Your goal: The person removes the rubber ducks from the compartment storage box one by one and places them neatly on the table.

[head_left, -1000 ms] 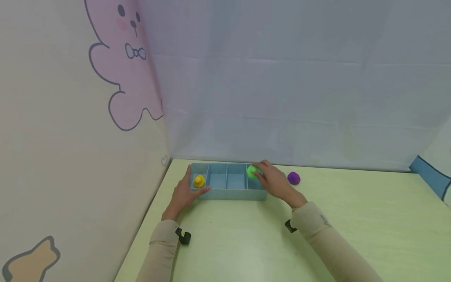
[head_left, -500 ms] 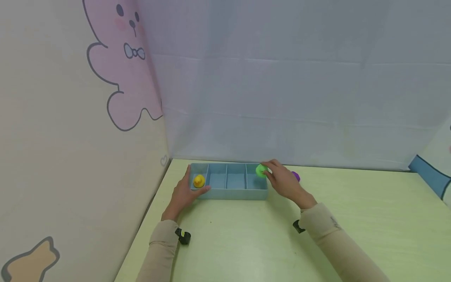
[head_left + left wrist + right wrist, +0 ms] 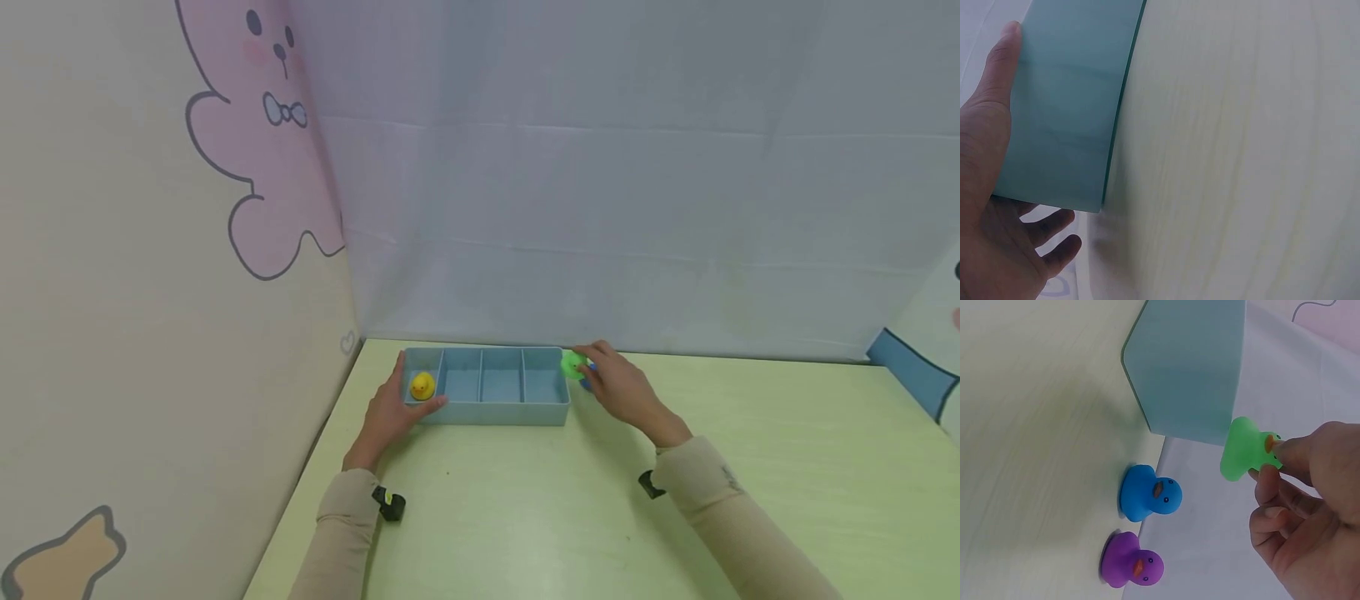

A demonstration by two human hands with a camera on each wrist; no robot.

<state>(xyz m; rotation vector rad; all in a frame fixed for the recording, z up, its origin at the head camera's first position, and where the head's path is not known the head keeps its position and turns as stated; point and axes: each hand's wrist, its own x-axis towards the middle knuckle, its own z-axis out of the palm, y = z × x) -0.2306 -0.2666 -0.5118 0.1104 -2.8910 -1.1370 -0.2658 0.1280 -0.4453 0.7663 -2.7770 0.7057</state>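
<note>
In the head view, my left hand [image 3: 387, 422] rests at the left end of a blue divided box [image 3: 491, 414], thumb along its front wall, index finger along its end. Its other fingers spread loosely below the box end in the left wrist view. A yellow rubber duck [image 3: 422, 386] sits in the leftmost compartment. Just off the box's right end, my right hand [image 3: 626, 387] pinches a green rubber duck [image 3: 1242, 450] by its head between thumb and fingers. The green duck is raised beside the box rim. The other three compartments hold nothing.
A blue rubber duck [image 3: 1147, 493] and a purple rubber duck [image 3: 1130, 560] stand on the pale table [image 3: 495, 517] right of the box. The right hand mostly hides them in the head view. A grey-white curtain [image 3: 637, 208] hangs close behind; a wall [image 3: 150, 350] stands left.
My right hand has moved right with the green duck, from over the rightmost compartment to past the box's right end, now covering the purple duck. The left hand and box have stayed put.
</note>
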